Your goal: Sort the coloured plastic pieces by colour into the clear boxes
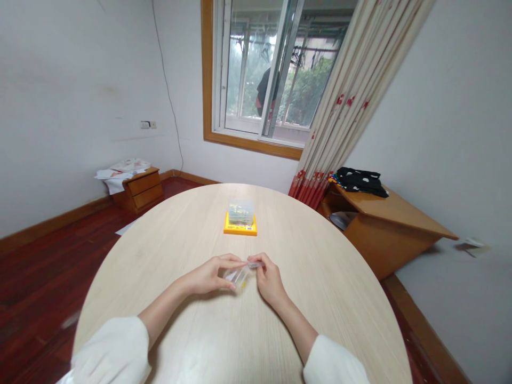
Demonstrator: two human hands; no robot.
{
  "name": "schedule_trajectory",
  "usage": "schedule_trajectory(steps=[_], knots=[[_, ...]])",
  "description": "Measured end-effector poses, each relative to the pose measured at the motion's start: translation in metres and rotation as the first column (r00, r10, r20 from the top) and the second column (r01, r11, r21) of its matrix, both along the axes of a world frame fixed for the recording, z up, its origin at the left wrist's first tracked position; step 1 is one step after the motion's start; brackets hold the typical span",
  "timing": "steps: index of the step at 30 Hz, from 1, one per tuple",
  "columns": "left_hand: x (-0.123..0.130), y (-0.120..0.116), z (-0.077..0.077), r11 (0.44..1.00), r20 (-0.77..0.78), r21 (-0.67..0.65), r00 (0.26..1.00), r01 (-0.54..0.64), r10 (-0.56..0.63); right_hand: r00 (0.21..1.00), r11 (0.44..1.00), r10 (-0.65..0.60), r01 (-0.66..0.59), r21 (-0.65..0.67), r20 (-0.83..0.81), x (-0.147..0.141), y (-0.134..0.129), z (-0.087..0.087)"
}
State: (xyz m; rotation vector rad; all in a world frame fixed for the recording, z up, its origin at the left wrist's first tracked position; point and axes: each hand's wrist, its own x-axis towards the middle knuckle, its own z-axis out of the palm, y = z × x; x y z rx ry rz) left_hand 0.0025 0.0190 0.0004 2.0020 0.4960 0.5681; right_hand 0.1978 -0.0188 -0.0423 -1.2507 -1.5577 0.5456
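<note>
A small clear plastic case (237, 276) with a bit of yellow in it is held above the middle of the round table. My left hand (214, 274) grips its left side between thumb and fingers. My right hand (269, 277) pinches a thin, clear or greyish piece (255, 264) at the case's upper right; whether it is joined to the case is too small to tell. Farther back, a stack of clear cases (241, 209) rests on a yellow-orange box (240, 230), and neither hand touches them.
The pale round table (180, 224) fills the lower view. Beyond it stand a small drawer cabinet (143, 189) with papers at the left, a patterned curtain (340, 96) by the window, and a tilted wooden desk (384, 213) with dark cloth at the right.
</note>
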Motion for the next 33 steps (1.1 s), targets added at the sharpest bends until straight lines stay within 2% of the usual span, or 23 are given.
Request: schedule_trajectory(steps=[4, 7, 10, 14, 16, 19, 24, 27, 30, 33], knots=[[-0.001, 0.005, -0.001, 0.988, 0.097, -0.147, 0.994, -0.036, 0.051, 1.000, 0.999, -0.014, 0.014, 0.041, -0.016, -0.002, -0.001, 0.002], [-0.001, 0.008, -0.006, 0.938, 0.203, -0.345, 0.973, -0.037, 0.113, 0.999, 0.998, -0.026, 0.028, 0.052, -0.045, -0.005, -0.002, 0.003], [0.001, 0.008, -0.013, 0.861, 0.288, -0.507, 0.935, -0.035, 0.208, 0.982, 0.998, -0.021, 0.031, 0.046, -0.189, -0.008, -0.003, 0.005], [0.007, 0.002, -0.016, 0.697, 0.389, -0.716, 0.847, 0.031, 0.362, 0.898, 1.000, 0.013, -0.018, -0.008, -0.439, -0.012, -0.007, 0.010], [0.011, -0.001, -0.015, 0.622, 0.418, -0.778, 0.808, 0.084, 0.415, 0.871, 0.999, 0.008, -0.028, -0.034, -0.492, -0.014, -0.011, 0.013], [0.016, -0.006, -0.012, 0.566, 0.445, -0.814, 0.766, 0.131, 0.464, 0.859, 0.998, -0.004, -0.027, -0.054, -0.513, -0.019, -0.013, 0.014], [0.018, -0.006, -0.011, 0.567, 0.477, -0.806, 0.753, 0.170, 0.453, 0.863, 0.990, 0.088, -0.133, -0.054, -0.498, -0.024, -0.012, 0.011], [0.016, -0.004, -0.015, 0.587, 0.444, -0.796, 0.801, 0.147, 0.401, 0.891, 0.994, 0.043, -0.084, -0.071, -0.452, -0.023, -0.010, 0.009], [0.014, -0.002, -0.017, 0.676, 0.364, -0.736, 0.862, 0.035, 0.352, 0.912, 0.996, -0.036, 0.000, -0.088, -0.408, -0.019, -0.008, 0.007], [0.011, 0.002, -0.015, 0.765, 0.330, -0.640, 0.870, -0.079, 0.366, 0.892, 0.993, -0.084, 0.040, -0.108, -0.444, -0.015, -0.005, 0.003]])
